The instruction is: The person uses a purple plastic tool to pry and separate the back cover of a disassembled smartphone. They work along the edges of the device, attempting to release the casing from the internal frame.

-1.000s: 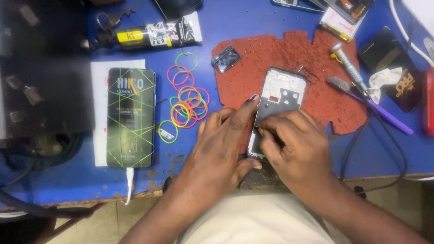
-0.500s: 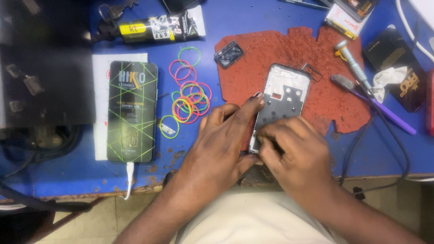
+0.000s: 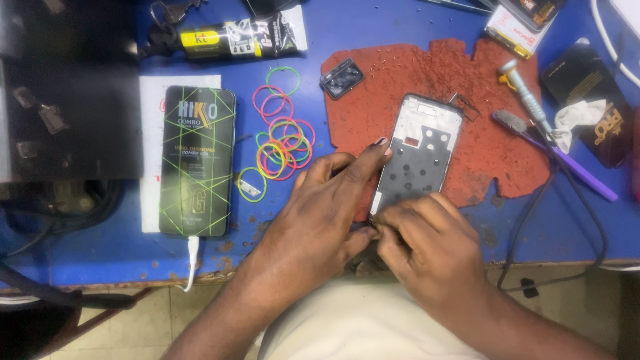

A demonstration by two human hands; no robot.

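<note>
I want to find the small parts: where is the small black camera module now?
In the head view, the small black camera module lies on the upper left corner of the red mat, between the coloured rubber bands and the phone frame.

Blue table (image 3: 400,33), perhaps rubber mat (image 3: 493,147)
</note>
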